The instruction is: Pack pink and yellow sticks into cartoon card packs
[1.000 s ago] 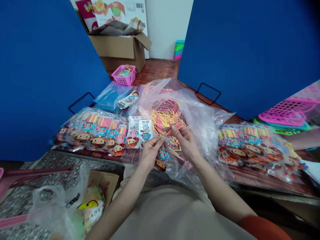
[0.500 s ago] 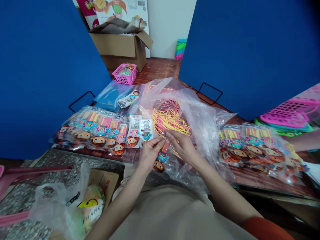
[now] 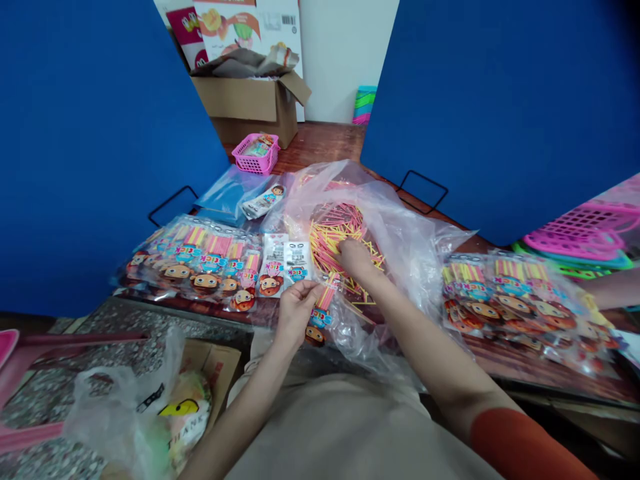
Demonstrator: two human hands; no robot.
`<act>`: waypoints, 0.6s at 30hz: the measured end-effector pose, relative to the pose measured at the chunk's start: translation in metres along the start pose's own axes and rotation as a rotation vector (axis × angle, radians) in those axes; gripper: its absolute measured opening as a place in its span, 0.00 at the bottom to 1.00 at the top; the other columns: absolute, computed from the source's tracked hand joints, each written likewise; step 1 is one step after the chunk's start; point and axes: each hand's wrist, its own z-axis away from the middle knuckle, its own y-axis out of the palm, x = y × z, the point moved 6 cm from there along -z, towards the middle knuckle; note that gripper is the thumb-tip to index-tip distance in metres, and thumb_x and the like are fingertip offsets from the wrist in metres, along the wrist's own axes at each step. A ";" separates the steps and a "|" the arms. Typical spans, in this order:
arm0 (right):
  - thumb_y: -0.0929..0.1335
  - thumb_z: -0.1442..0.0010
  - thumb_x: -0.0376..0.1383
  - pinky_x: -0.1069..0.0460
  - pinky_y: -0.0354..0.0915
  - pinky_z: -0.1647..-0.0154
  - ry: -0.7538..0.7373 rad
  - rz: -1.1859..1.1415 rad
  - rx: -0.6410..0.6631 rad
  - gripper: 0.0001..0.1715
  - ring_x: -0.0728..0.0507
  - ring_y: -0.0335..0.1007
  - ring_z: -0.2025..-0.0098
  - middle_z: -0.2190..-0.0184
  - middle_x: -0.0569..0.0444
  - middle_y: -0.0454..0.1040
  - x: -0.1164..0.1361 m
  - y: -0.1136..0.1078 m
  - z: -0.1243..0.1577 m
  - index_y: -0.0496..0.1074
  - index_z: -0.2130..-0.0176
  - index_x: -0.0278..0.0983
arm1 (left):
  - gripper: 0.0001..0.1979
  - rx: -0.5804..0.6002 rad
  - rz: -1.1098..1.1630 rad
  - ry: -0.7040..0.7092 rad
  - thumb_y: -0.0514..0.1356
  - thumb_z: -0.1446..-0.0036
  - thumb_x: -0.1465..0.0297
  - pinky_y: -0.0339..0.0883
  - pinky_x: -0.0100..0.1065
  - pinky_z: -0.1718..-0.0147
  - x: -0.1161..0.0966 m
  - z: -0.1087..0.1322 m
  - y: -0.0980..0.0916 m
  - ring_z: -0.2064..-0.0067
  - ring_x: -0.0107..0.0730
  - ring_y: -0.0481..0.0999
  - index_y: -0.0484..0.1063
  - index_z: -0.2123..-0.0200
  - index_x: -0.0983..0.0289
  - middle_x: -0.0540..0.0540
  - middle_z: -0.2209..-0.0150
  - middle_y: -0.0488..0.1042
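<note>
My left hand (image 3: 299, 308) pinches the edge of a small clear printed packet (image 3: 320, 319), which has a cartoon face and several pink and yellow sticks inside. My right hand (image 3: 356, 259) reaches into a loose heap of thin pink and yellow sticks (image 3: 325, 243), its fingertips hidden. The heap lies in a large clear plastic bag (image 3: 400, 233) that is spread open on the table. Just left of my left hand are two flat printed packets (image 3: 297, 261) without visible sticks.
Filled packets (image 3: 205, 263) lie in a row at left, with more filled packets (image 3: 505, 290) at right. A pink basket (image 3: 256, 155) and a cardboard box (image 3: 250, 100) stand behind. Blue panels (image 3: 100, 133) flank the table. Another person's arm (image 3: 613, 290) shows at far right.
My right hand has left the packet's mouth and moved forward into the stick heap. My left hand stays on the packet, whose sticks now show more plainly.
</note>
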 end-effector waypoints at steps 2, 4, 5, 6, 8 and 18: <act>0.68 0.43 0.30 0.48 0.64 0.55 -0.030 0.002 0.008 0.11 0.35 0.75 0.57 0.59 0.35 0.79 0.001 0.001 -0.002 0.80 0.63 0.29 | 0.14 0.007 -0.007 -0.001 0.71 0.59 0.61 0.62 0.26 0.76 0.000 0.000 0.000 0.77 0.23 0.67 0.75 0.74 0.65 0.47 0.77 0.74; 0.68 0.43 0.31 0.48 0.64 0.57 -0.053 -0.008 0.007 0.09 0.36 0.75 0.59 0.62 0.37 0.80 -0.001 0.000 -0.001 0.80 0.65 0.31 | 0.14 0.008 -0.009 -0.001 0.70 0.58 0.61 0.62 0.26 0.76 0.000 0.000 -0.001 0.76 0.23 0.67 0.75 0.73 0.65 0.47 0.77 0.73; 0.68 0.43 0.32 0.48 0.64 0.58 -0.059 -0.015 0.002 0.09 0.37 0.75 0.60 0.63 0.39 0.80 -0.004 -0.002 0.000 0.80 0.67 0.32 | 0.14 0.008 -0.008 0.000 0.70 0.57 0.61 0.62 0.26 0.75 0.000 0.000 -0.002 0.76 0.23 0.67 0.75 0.73 0.65 0.47 0.77 0.73; 0.68 0.42 0.33 0.48 0.64 0.59 -0.061 -0.019 -0.003 0.10 0.37 0.75 0.61 0.65 0.40 0.80 -0.007 -0.003 0.001 0.80 0.67 0.32 | 0.14 0.008 -0.008 0.002 0.70 0.57 0.61 0.62 0.26 0.74 0.000 0.000 -0.002 0.76 0.23 0.67 0.76 0.73 0.65 0.48 0.77 0.74; 0.67 0.40 0.37 0.48 0.64 0.61 -0.054 -0.056 -0.046 0.12 0.38 0.75 0.62 0.66 0.43 0.80 -0.014 -0.006 0.004 0.80 0.67 0.34 | 0.14 0.002 -0.012 0.009 0.69 0.57 0.61 0.62 0.27 0.73 -0.001 0.000 -0.001 0.75 0.23 0.67 0.76 0.73 0.65 0.48 0.76 0.74; 0.76 0.54 0.51 0.54 0.63 0.75 0.043 -1.169 -0.320 0.21 0.50 0.64 0.79 0.82 0.59 0.70 -0.039 -0.034 0.042 0.73 0.77 0.35 | 0.15 -0.022 0.003 -0.007 0.72 0.61 0.61 0.63 0.27 0.72 -0.004 0.001 0.003 0.74 0.24 0.70 0.78 0.73 0.66 0.49 0.75 0.76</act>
